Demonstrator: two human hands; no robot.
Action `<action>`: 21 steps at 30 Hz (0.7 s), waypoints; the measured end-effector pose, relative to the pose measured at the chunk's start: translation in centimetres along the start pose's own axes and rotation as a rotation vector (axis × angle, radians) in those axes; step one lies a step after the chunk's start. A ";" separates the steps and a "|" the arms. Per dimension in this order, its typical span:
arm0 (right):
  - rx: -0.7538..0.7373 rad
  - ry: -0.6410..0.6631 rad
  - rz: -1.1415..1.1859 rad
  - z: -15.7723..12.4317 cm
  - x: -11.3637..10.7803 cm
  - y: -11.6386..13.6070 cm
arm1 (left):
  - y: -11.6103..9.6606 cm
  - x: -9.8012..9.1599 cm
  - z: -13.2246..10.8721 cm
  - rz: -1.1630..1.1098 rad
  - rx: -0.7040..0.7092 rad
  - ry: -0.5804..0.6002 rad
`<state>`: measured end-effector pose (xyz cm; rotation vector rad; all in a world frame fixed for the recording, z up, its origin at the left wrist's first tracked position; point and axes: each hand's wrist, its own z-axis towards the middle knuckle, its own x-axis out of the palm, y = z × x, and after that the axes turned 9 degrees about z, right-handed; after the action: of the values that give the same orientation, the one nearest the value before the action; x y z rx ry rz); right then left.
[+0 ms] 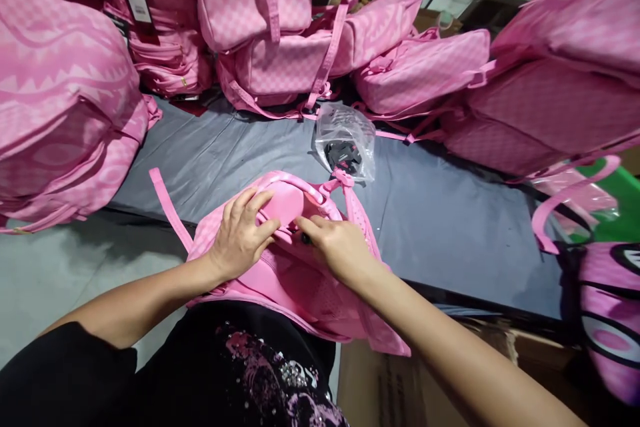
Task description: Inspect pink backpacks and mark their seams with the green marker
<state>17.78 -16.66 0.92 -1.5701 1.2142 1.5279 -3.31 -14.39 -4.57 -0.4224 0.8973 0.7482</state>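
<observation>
Cool, fairly bright light falls mostly from above, leaving a dull sheen on the grey bench (425, 213) and small glints on the clear plastic bag (350, 123). Soft shade fills the held backpack (305, 273); shadow darkens the lower right corner. Wide-angle stretch distorts the outer backpacks (55, 80). Pixelation blots the top edge.

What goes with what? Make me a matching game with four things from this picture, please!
Things:
1. Clear plastic bag
2. Hang tag
3. Left hand
4. Tabletop

Places and colours:
A. On the open pink backpack
B. Grey
C. Around small black pieces
D. Black and white

Right pairs: 1-C, 2-D, 3-A, 4-B
</observation>
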 end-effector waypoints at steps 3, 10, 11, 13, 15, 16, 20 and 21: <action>-0.071 0.021 -0.041 1.6 -0.4 0.9 | 0.1 0.0 0.2 -0.013 -0.003 -0.011; -0.151 0.010 -0.071 2.3 -0.7 1.4 | 0.5 0.1 -0.3 -0.038 -0.031 -0.033; -0.154 0.016 -0.083 2.1 -0.7 1.4 | 0.5 0.1 -0.5 -0.045 -0.044 -0.042; -0.154 0.035 -0.081 1.9 -0.4 1.3 | 0.5 0.1 -0.6 -0.058 -0.074 -0.048; -0.155 0.012 -0.026 1.7 -0.1 1.2 | 0.6 0.0 -0.7 -0.069 -0.107 -0.035; -0.153 -0.018 0.017 1.7 0.0 1.1 | 0.7 -0.1 -0.7 -0.075 -0.128 -0.014; -0.150 -0.095 0.185 1.9 -0.1 0.9 | 1.7 -0.5 -1.0 -0.094 -0.258 0.160; -0.157 -0.089 0.197 1.9 -0.2 0.7 | 2.1 -0.5 -1.2 -0.094 -0.283 0.206</action>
<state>16.43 -15.20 0.96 -1.4973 1.2552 1.8391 -5.66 -13.93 -4.85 -0.7986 0.9596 0.7571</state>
